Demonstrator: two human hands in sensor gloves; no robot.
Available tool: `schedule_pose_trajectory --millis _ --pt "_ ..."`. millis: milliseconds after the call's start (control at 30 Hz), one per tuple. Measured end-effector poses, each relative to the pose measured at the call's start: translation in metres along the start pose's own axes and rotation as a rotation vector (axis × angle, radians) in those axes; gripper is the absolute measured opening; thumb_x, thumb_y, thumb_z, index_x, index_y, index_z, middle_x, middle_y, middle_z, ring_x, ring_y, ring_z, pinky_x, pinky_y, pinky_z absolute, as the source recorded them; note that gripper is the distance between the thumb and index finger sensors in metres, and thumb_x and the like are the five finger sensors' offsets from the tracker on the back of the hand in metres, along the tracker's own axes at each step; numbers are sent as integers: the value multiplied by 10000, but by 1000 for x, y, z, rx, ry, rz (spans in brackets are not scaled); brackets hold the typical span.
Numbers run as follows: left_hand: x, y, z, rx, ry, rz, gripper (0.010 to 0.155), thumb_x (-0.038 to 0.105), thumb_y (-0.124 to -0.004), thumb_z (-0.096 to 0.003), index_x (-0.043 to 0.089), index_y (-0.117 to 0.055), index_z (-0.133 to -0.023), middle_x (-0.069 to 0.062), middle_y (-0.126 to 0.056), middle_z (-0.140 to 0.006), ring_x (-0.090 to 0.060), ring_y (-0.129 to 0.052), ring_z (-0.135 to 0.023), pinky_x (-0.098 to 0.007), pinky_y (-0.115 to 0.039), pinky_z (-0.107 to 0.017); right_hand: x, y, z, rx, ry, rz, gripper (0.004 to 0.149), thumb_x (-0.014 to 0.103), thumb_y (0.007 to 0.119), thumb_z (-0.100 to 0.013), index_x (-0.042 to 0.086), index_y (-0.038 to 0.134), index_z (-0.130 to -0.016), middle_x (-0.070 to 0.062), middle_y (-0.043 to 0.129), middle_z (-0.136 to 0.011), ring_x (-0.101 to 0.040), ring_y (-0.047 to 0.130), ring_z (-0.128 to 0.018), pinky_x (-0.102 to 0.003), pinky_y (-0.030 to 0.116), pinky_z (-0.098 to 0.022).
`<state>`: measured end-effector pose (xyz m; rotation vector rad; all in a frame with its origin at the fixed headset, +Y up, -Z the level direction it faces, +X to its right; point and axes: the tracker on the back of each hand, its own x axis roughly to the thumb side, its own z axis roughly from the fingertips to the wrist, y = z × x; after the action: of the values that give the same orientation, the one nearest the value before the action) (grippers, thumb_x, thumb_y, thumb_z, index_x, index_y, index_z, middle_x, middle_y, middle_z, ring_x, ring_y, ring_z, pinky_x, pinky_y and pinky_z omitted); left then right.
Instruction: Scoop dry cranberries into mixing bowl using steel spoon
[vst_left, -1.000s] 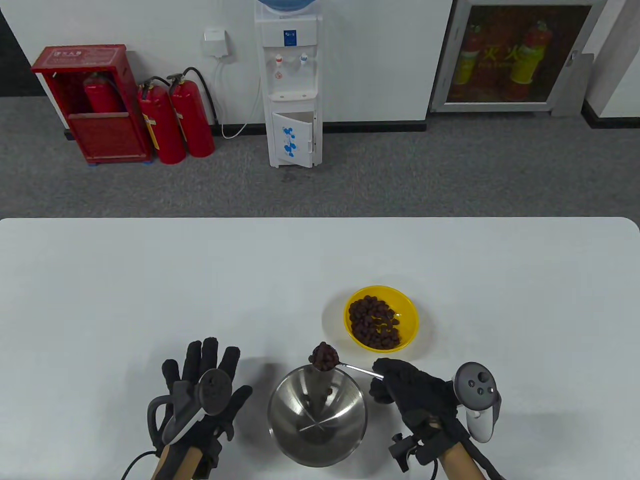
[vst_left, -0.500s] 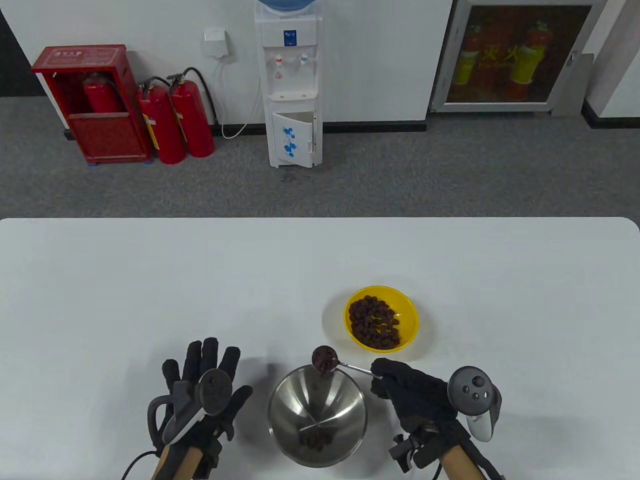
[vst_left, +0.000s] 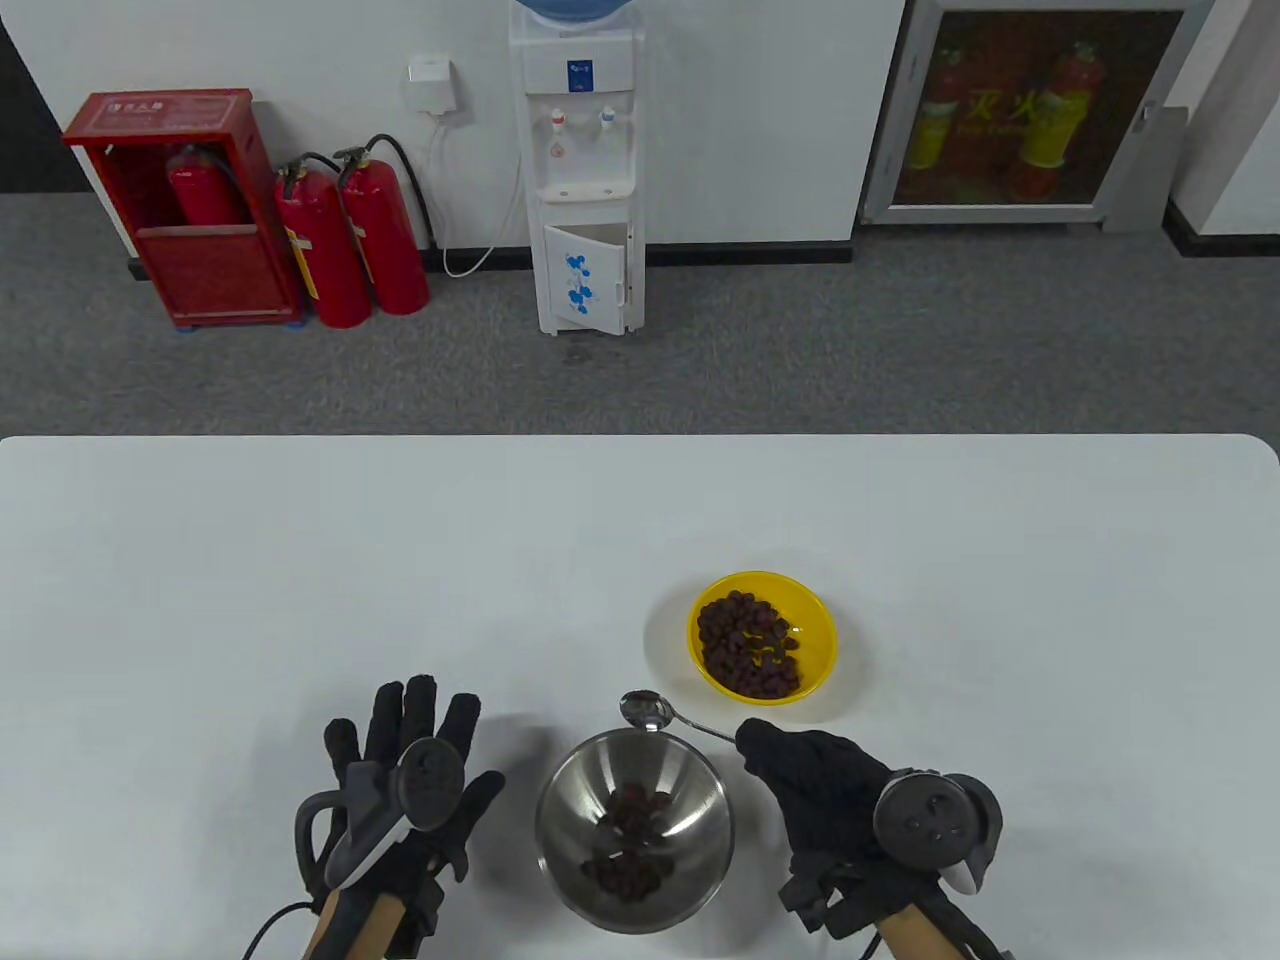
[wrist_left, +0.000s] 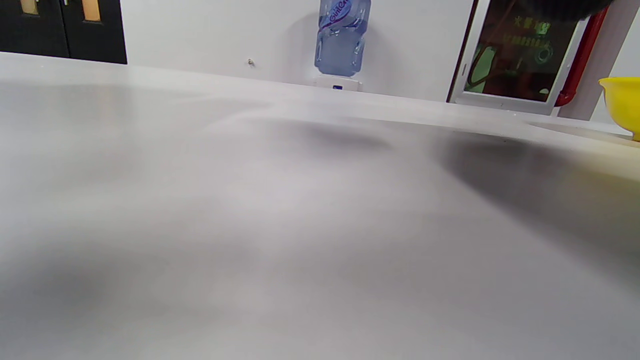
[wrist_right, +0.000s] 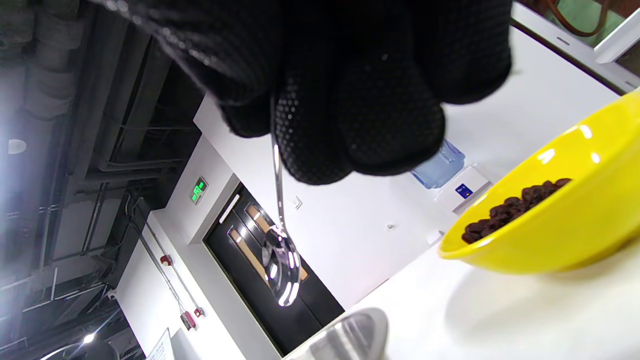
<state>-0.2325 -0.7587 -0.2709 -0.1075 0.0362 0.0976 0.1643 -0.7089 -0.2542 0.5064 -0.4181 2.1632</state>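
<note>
Cranberries (vst_left: 628, 845) sit in the steel mixing bowl (vst_left: 560, 800); more fill the yellow bowl (vst_left: 818, 625). Right hand (vst_left: 825, 790) pinches the seemingly empty spoon (vst_left: 648, 710); left hand (vst_left: 405, 790) lies spread on the worktop (vst_left: 300, 560).

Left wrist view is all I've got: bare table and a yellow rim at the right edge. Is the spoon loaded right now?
Observer: No. The spoon is bare and shiny, held above the far rim of the steel bowl.
Operator: Who's holding it?
Observer: The right hand grips the handle end; the right wrist view shows the fingers wrapped round it.
Operator: Anything in the steel bowl?
Observer: Yes, a small pile of cranberries lies at its bottom.
Operator: Yellow bowl run out?
Observer: No, the yellow bowl holds plenty more.
Operator: Left hand?
Observer: The left hand is left of the steel bowl, fingers spread, touching neither bowl.
</note>
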Motion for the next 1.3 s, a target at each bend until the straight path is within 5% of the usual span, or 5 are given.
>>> schedule_pose_trajectory --millis 333,533,700,1000,1300 --pt "0 0 0 1 -1 2 771 731 -585 -428 522 -182 -1051 86 -23 -1207 -257 -14 -1151 -688 -15 -718 -4 0 0 -17 31 0 376 299 795 -458 223 876 -817 19 969 -711 -217 999 -571 -480 778 -509" --pt "0 0 0 0 -5 5 770 732 -585 -428 523 -183 -1050 86 -24 -1208 -257 -16 -1152 -688 -15 -718 0 -16 0 -196 98 73 426 302 799 -466 155 796 -866 21 964 -707 -227 998 -551 -484 773 -493" --pt "1 0 0 -6 -9 7 769 732 -584 -428 524 -182 -1050 85 -27 -1209 -256 -16 -1152 -688 -15 -718 7 -37 -19 -346 153 350 436 321 794 -470 166 770 -877 42 955 -725 -206 1000 -567 -467 777 -505" --pt "2 -1 0 -5 -10 7 769 730 -586 -428 522 -187 -1052 85 -34 -1210 -258 -19 -1152 -689 -16 -718 -39 -19 -47 -248 243 697 420 347 785 -466 215 785 -864 89 953 -735 -182 998 -595 -460 772 -527" --pt "3 -1 0 -10 -12 3 766 727 -586 -430 521 -190 -1052 84 -35 -1210 -258 -19 -1152 -689 -16 -718 -66 -17 -41 -274 331 630 405 357 780 -463 239 800 -850 102 955 -729 -170 1001 -589 -451 771 -527"
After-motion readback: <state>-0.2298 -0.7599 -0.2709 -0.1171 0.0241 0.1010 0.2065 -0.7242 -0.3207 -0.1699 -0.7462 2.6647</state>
